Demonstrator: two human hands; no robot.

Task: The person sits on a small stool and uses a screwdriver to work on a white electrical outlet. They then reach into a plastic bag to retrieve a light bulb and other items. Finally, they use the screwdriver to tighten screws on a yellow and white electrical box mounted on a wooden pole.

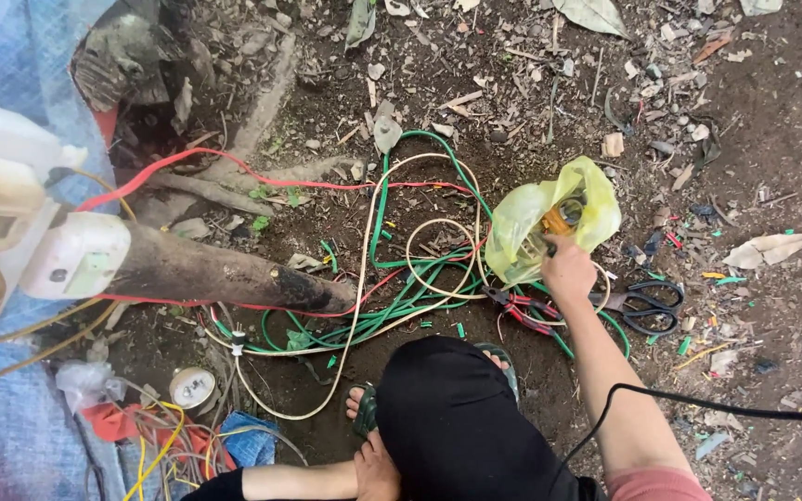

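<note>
Yellow plastic bag (531,218) takes the right hand (566,269), fingers hidden; scissors (647,306) at four o'clock; left hand (378,473) rests open by foot.

The fingertips of the right hand (568,269) are buried in the mouth of the yellow plastic bag (549,218), so their grip cannot be made out, and the orange thing inside is only partly seen. At six o'clock the left hand (378,468) is half hidden behind the black-clad knee (452,417), fingers out of sight. The white boxes (20,232) at nine o'clock run off the left edge. Red-handled pliers (522,308) lie partly under the forearm. Small coloured bits on the soil at three o'clock are too tiny to identify.
</note>
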